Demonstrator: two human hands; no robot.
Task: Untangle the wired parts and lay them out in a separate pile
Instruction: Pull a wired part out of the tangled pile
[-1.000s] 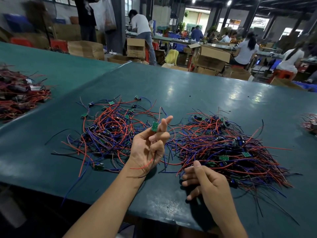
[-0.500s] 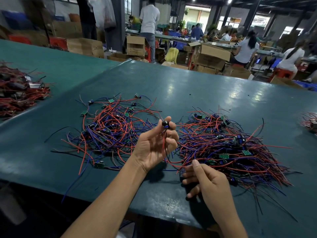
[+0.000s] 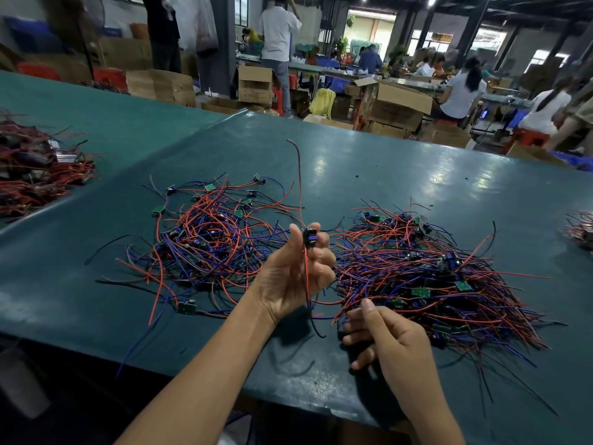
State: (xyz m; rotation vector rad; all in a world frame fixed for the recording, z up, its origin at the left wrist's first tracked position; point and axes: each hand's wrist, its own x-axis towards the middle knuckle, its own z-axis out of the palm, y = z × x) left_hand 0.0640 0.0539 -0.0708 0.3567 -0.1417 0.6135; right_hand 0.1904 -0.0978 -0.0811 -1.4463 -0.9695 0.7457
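Note:
Two heaps of small green circuit boards with red, blue and black wires lie on the green table [image 3: 401,175]. The looser left pile [image 3: 205,239] is spread out; the denser tangled pile [image 3: 426,277] sits to the right. My left hand [image 3: 295,274], palm up between the piles, pinches one wired part [image 3: 308,236] at its dark components, with a red wire standing up from it and other wires hanging down through the palm. My right hand [image 3: 385,338] rests at the near edge of the tangled pile, fingers curled loosely, pinching thin wires at that edge.
Another heap of red wires [image 3: 35,175] lies on the neighbouring table at far left, and a small one [image 3: 580,229] at the far right edge. Cardboard boxes [image 3: 394,104] and several people stand beyond the table's far edge.
My left hand turned the held part so its dark components face me, and lifted slightly; a red wire now sticks straight up. My right hand stayed at the tangled pile's edge.

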